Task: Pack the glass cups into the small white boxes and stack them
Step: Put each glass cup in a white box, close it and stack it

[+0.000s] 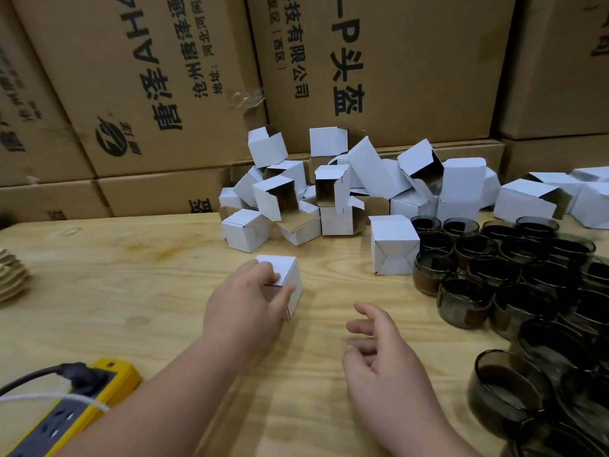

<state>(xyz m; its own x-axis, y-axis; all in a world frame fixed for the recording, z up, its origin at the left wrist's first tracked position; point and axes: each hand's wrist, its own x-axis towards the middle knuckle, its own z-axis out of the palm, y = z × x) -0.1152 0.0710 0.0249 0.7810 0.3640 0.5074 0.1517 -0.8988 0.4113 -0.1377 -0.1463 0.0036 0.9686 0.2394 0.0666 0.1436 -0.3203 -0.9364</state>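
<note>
A closed small white box (286,278) stands on the wooden table (131,285), about in the middle of its visible part, between the near edge and the far edge. The box looks close to a cube, so no long axis can be told; its closed top faces up, and 1 vertical corner edge points toward the near edge of the table. The left hand (245,303) grasps this box: the fingers lie curled over the top left part and the thumb presses the near side.

The right hand (379,351) hovers just to the right of the box, apart from it, with loose, slightly bent fingers, and it holds nothing.

Farther toward the far edge there is a pile of empty white boxes (346,189), lying in many directions, several with open flaps and the brown inside showing. 1 more closed box (393,245) stands alone at the right of the pile, touching or almost touching the glasses.

Along the right edge of the table stands a dense group of dark glass cups (514,275), mouths up, some stacked on others near the corner.

At the near left corner lies a yellow power strip (99,390) with a black plug in it. Behind the far edge, large brown cartons (164,77) with printed letters are stacked.
</note>
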